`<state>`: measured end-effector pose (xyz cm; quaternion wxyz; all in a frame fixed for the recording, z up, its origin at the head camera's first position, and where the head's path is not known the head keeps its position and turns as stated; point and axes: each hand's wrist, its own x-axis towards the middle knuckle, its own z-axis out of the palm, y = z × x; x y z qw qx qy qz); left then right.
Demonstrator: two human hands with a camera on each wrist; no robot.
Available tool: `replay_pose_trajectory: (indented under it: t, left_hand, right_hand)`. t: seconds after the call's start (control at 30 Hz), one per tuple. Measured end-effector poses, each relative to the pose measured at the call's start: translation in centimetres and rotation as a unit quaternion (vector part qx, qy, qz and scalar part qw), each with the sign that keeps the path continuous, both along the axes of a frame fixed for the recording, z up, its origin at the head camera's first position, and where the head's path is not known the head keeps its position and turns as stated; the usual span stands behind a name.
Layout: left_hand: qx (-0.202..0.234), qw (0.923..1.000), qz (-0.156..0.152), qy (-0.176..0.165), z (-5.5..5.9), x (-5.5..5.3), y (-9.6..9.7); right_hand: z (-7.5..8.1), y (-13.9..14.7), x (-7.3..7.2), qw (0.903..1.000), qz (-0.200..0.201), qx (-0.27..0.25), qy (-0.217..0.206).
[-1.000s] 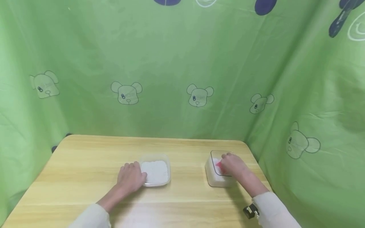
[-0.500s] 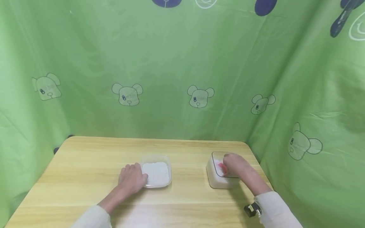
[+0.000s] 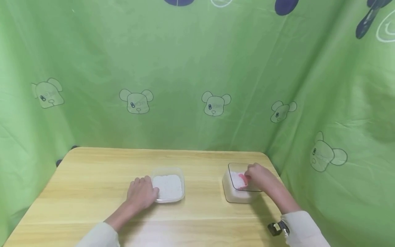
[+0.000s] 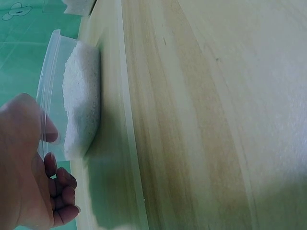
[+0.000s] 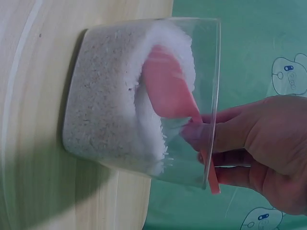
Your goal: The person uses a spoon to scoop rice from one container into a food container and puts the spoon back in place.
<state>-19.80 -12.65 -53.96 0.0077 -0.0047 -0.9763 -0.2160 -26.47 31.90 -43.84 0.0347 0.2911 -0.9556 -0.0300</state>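
My right hand (image 3: 260, 176) grips the handle of a pink scoop (image 5: 168, 86) over the rim of a tall, clear square canister (image 3: 242, 197). The scoop's bowl is pushed into the white rice (image 5: 105, 96) that fills much of the canister, and a hollow shows in the grains around it. On the left, my left hand (image 3: 142, 193) holds the near-left rim of a low, clear plastic container (image 3: 183, 188), its thumb (image 4: 50, 132) over the edge and its fingers outside. White rice (image 3: 168, 187) also lies in this container, with a fairly level top.
Both vessels stand apart on a light wooden table (image 3: 203, 212) with rounded back corners. A green curtain (image 3: 179, 68) printed with bear faces hangs behind the table and along its sides. A small black device (image 3: 274, 228) is strapped at my right wrist.
My right hand has shifted slightly right within the canister, turning the scoop so that more of its pink bowl shows. The left hand and the low container have stayed in place.
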Motion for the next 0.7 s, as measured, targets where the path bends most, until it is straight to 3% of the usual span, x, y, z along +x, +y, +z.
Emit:
replay_pose_trajectory:
  t: [0.43, 0.7]
  left_hand:
    - [0.006, 1.0000, 0.004, 0.001, -0.1, -0.2, -0.1]
    - [0.007, 1.0000, 0.003, 0.000, -0.2, -0.1, -0.1]
  right_hand:
    - [-0.1, 1.1, 0.9, 0.9967, 0.019, -0.037, 0.069]
    - [0.1, 1.5, 1.4, 0.9969, -0.008, -0.059, 0.052]
